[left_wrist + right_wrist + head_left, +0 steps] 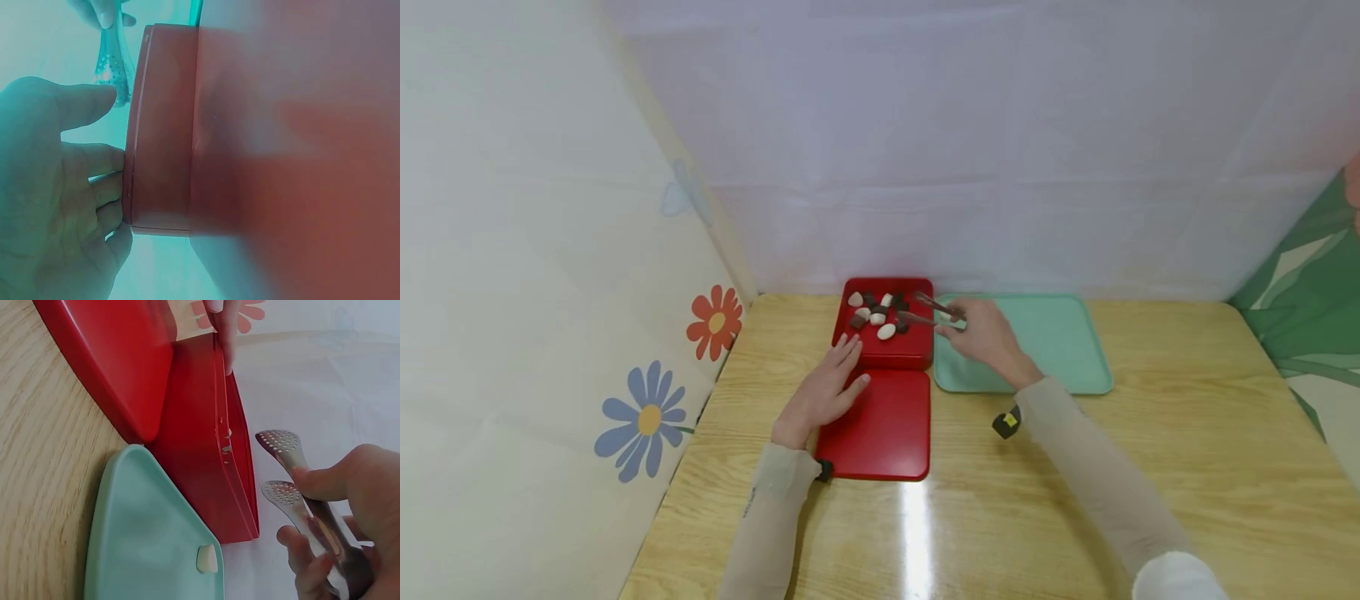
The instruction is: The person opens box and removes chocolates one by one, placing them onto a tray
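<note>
My right hand [988, 337] grips metal tongs [928, 308], whose parted tips overlap the right side of a red tin box [895, 354]. In the right wrist view the tongs' perforated ends [282, 442] stand apart with nothing between them, beside the box's rim. Inside the box lie several black and white pieces, one a white oval [886, 332]. My left hand [823, 392] rests its outstretched fingers on the box's near left edge, thumb apart. The left wrist view shows these fingertips at the rim.
The box's hinged red lid [883, 429] lies folded down on the wooden table [970, 500]. A mint green tray [1060, 350] sits right of the box, with one white piece [207, 558] near its edge. A white cloth wall [880, 167] rises behind.
</note>
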`<state>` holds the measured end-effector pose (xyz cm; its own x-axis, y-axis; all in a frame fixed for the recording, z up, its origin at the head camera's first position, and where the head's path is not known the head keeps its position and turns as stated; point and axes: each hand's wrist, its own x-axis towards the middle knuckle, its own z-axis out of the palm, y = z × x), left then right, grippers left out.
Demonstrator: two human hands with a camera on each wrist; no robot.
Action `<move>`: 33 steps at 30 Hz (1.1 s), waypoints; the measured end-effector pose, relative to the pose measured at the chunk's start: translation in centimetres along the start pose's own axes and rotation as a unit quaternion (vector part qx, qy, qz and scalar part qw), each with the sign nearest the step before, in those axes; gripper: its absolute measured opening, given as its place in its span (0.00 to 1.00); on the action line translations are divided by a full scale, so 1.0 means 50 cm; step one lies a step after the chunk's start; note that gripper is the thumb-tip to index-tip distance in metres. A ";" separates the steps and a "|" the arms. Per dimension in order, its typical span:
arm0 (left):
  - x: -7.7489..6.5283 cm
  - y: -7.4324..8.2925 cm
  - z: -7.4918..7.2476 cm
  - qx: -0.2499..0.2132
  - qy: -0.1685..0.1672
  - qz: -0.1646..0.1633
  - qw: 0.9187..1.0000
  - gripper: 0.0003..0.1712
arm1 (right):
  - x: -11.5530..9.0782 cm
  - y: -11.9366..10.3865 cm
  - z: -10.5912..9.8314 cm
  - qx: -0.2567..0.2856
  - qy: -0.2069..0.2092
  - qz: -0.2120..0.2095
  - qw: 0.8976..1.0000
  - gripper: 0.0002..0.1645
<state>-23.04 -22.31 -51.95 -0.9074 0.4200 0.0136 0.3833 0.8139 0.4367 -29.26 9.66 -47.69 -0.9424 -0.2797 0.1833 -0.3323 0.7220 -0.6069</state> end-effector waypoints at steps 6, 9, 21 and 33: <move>-0.003 0.001 -0.001 0.003 0.003 0.005 1.000 0.44 | 0.008 -0.004 0.021 0.016 -0.024 -0.026 0.999 0.20; -0.003 0.004 -0.003 0.001 -0.001 0.000 1.000 0.44 | 0.009 -0.009 0.031 0.007 -0.031 -0.035 0.999 0.21; -0.002 0.008 -0.003 0.009 -0.004 -0.002 1.000 0.44 | 0.009 -0.024 0.057 0.006 -0.041 -0.029 0.999 0.23; -0.001 0.006 -0.005 0.004 -0.005 -0.002 1.000 0.43 | 0.015 -0.038 0.074 -0.013 -0.029 -0.026 0.999 0.23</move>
<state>-22.91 -22.17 -51.60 -0.9076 0.4198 0.0031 0.3801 0.8188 0.4303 -29.20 5.75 -49.26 -0.9200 -0.3538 0.1687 -0.3831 0.7209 -0.5776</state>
